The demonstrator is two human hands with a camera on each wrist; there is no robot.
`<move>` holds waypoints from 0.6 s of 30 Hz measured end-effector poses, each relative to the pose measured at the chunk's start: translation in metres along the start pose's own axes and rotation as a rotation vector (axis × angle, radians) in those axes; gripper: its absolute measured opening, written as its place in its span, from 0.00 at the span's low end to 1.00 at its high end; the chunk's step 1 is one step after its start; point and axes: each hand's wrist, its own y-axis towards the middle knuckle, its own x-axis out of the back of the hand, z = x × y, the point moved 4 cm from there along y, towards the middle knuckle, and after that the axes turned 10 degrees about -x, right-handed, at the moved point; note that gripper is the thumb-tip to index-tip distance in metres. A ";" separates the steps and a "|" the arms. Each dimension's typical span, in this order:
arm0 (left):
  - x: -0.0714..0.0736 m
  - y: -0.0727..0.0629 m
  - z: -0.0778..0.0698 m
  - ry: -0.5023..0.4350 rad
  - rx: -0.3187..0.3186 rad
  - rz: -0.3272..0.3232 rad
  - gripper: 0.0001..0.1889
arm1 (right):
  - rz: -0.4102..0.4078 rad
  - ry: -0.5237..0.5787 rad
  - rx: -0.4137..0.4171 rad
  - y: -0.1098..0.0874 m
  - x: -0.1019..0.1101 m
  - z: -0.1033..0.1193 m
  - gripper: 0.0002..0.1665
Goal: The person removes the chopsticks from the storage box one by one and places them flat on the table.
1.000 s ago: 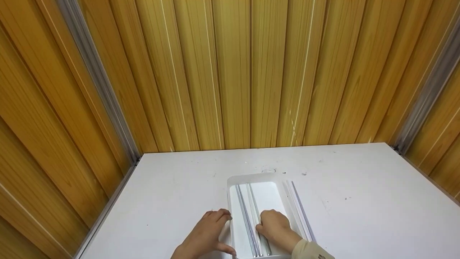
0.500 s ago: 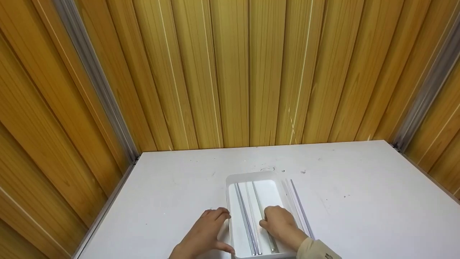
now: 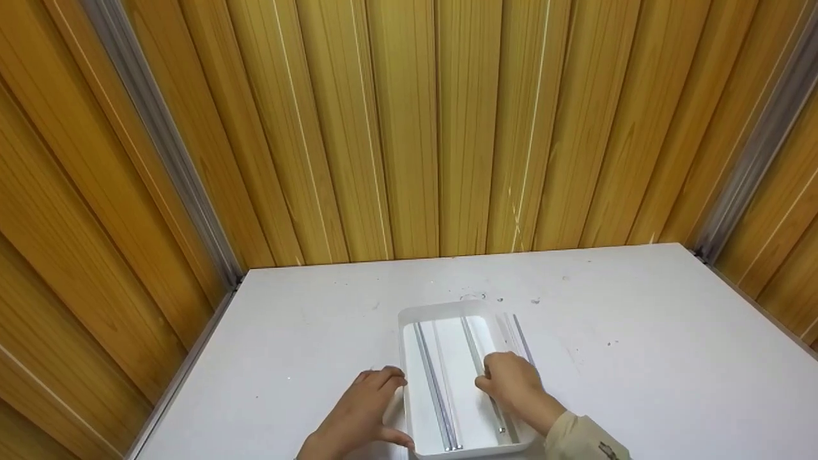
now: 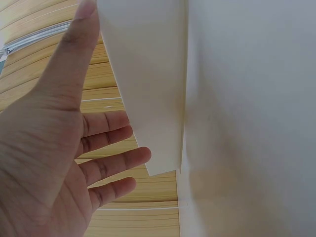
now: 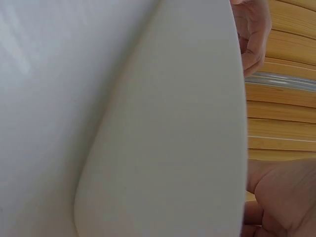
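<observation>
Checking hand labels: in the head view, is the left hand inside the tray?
No: the left hand is outside the tray, at its left wall.

At lower centre of the head view, the tray (image 3: 441, 312) looks like smooth white plastic, its outer walls matt. The slim rods (image 3: 434, 383) inside look smooth and shiny, metal or plastic unclear. The white table (image 3: 658, 383) is smooth but scuffed. Wall panels (image 3: 409, 128) above show wood grain; the upper-left post (image 3: 158, 121) looks metallic. The lower-right sleeve (image 3: 581, 437) is matt cloth.
</observation>
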 end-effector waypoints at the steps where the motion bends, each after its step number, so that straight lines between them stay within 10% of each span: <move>1: 0.000 0.000 0.000 0.001 0.000 0.001 0.48 | -0.001 -0.001 -0.002 0.000 0.002 -0.001 0.10; 18: 0.000 0.000 0.001 -0.029 0.022 0.017 0.48 | -0.039 0.004 -0.040 0.003 0.030 -0.030 0.11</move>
